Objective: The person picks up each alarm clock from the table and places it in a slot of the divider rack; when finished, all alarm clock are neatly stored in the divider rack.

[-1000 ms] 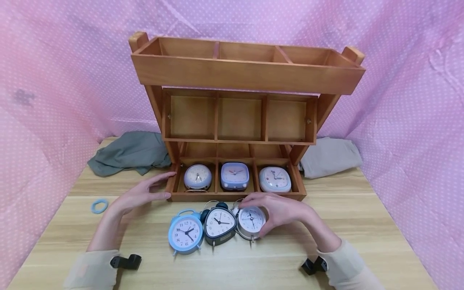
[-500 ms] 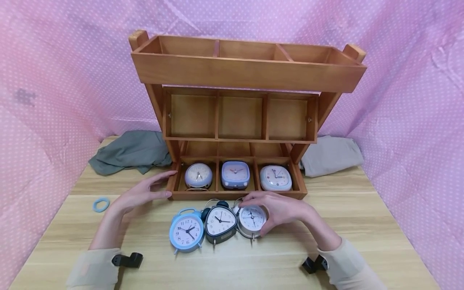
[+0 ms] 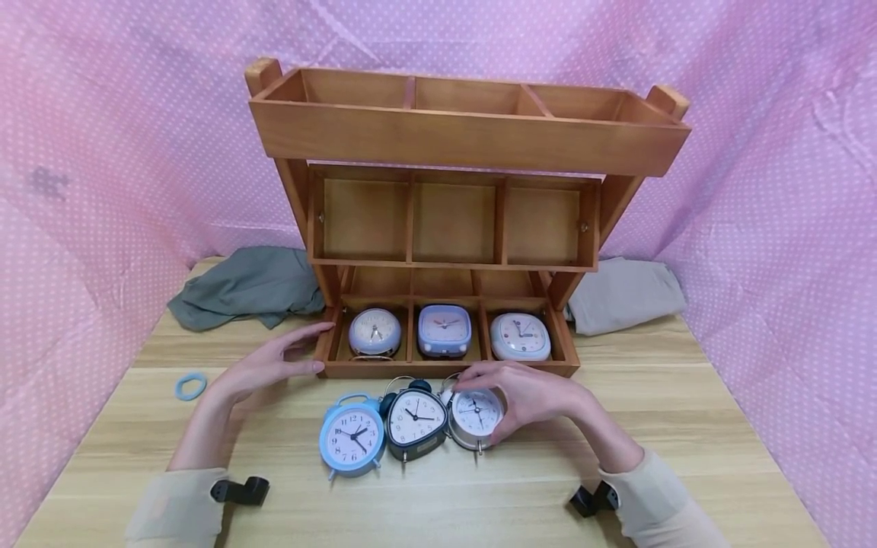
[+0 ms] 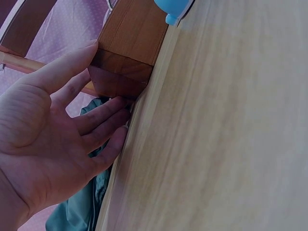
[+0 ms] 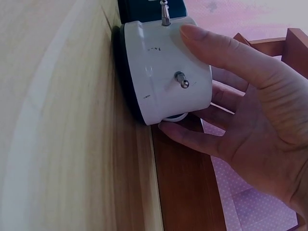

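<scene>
Is gripping the white clock [image 3: 477, 413] with curled fingers and thumb of the right hand [image 3: 530, 396] — and is touching the wooden rack [image 3: 466, 141] with the loosely spread left hand [image 3: 263, 371].

One clock [image 3: 477, 415] is white, the rack [image 3: 466, 140] brown, the curtain [image 3: 767, 274] white-dotted pink.

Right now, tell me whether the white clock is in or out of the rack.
Out: the white clock is on the table, in front of the rack, with the right hand holding it.
</scene>
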`<state>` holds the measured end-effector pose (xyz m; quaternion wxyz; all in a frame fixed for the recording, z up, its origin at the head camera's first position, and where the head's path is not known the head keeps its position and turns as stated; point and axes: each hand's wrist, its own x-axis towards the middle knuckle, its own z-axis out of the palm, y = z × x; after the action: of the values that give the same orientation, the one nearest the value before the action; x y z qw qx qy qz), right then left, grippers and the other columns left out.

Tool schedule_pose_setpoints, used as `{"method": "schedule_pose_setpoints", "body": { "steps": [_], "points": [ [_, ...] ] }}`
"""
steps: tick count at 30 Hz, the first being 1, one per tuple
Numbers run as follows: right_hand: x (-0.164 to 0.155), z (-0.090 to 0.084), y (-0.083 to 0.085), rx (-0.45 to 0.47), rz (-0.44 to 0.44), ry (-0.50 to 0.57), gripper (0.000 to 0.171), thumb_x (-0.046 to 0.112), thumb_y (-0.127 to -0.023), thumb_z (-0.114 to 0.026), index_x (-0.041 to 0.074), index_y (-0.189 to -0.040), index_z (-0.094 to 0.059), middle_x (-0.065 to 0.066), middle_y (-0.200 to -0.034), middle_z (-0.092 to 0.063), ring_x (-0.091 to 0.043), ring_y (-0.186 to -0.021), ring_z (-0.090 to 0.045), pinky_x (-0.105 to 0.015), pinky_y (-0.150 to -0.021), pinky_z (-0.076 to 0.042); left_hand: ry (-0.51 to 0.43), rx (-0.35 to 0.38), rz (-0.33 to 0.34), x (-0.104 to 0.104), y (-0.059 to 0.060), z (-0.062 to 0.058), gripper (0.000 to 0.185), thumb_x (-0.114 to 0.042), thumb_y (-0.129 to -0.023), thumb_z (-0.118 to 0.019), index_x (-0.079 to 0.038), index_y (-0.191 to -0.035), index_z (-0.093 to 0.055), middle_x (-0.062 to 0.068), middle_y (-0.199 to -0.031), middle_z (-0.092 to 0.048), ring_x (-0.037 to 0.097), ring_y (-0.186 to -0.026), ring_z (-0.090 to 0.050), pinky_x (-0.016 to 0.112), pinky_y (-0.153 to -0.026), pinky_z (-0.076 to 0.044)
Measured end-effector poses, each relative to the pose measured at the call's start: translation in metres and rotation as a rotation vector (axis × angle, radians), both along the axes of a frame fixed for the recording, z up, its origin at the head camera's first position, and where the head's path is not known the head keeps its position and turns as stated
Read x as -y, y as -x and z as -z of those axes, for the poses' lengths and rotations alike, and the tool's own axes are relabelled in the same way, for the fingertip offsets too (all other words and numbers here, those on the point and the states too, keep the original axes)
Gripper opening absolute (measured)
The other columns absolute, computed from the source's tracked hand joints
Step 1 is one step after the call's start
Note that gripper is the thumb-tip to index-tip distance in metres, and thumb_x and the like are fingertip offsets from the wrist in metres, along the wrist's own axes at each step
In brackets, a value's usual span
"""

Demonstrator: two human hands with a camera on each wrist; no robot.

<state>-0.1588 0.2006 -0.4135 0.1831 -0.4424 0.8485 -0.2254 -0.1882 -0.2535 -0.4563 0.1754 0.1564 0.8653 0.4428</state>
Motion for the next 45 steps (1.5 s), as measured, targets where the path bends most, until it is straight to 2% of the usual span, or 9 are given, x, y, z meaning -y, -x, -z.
{"method": "schedule_pose_setpoints", "body": {
  "steps": [12,21,27,34,40,45],
  "points": [
    [-0.005,-0.009,0.001,-0.051,-0.036,0.020,0.085,0.043,-0.069,-0.094,0.021,-0.145,-0.061,-0.002,-0.149,-0.059,-0.021,-0.136,-0.057,-0.046,-0.114,-0.049,-0.014,-0.002,0.007,0.001,0.000,0.000,0.068,-0.035,-0.099,-0.069,-0.026,-0.159,-0.038,0.018,-0.168,-0.030,0.051,-0.152,-0.030,0.071,-0.120,-0.028],
    [-0.012,-0.019,0.001,-0.062,-0.024,0.172,0.082,0.039,-0.069,-0.096,0.024,-0.142,-0.063,-0.003,-0.146,-0.060,-0.021,-0.134,-0.057,-0.046,-0.112,-0.050,-0.012,-0.008,0.006,0.000,-0.001,-0.001,0.068,-0.035,-0.099,-0.069,-0.026,-0.159,-0.039,0.018,-0.168,-0.031,0.050,-0.152,-0.030,0.070,-0.120,-0.028],
    [-0.016,-0.028,-0.001,-0.132,-0.013,0.221,0.081,0.036,-0.067,-0.097,0.022,-0.140,-0.065,-0.003,-0.143,-0.062,-0.020,-0.132,-0.058,-0.044,-0.109,-0.052,-0.014,-0.009,0.012,-0.001,-0.001,-0.001,0.069,-0.035,-0.099,-0.069,-0.025,-0.159,-0.039,0.018,-0.168,-0.031,0.050,-0.152,-0.030,0.070,-0.121,-0.027],
    [-0.023,-0.053,0.006,-0.211,0.013,0.233,0.078,0.044,-0.069,-0.096,0.022,-0.138,-0.066,-0.001,-0.145,-0.061,-0.022,-0.135,-0.055,-0.046,-0.109,-0.052,-0.023,-0.018,0.014,-0.001,-0.002,-0.002,0.068,-0.034,-0.099,-0.069,-0.024,-0.159,-0.039,0.019,-0.167,-0.032,0.050,-0.152,-0.031,0.070,-0.120,-0.028],
    [-0.032,-0.080,0.013,-0.300,0.017,0.239,0.080,0.044,-0.068,-0.097,0.020,-0.138,-0.066,0.000,-0.144,-0.061,-0.020,-0.135,-0.056,-0.033,-0.110,-0.051,-0.030,-0.027,0.022,-0.002,-0.002,-0.001,0.067,-0.032,-0.099,-0.069,-0.023,-0.158,-0.040,0.019,-0.166,-0.034,0.050,-0.151,-0.033,0.069,-0.120,-0.030],
    [-0.039,-0.104,0.017,-0.376,0.040,0.223,0.085,0.035,-0.062,-0.101,0.019,-0.137,-0.067,0.000,-0.144,-0.062,-0.019,-0.134,-0.057,-0.020,-0.111,-0.046,-0.025,-0.034,0.020,-0.002,-0.002,-0.001,0.067,-0.032,-0.099,-0.069,-0.023,-0.158,-0.040,0.019,-0.166,-0.035,0.050,-0.151,-0.033,0.069,-0.120,-0.030]
  ]
}}
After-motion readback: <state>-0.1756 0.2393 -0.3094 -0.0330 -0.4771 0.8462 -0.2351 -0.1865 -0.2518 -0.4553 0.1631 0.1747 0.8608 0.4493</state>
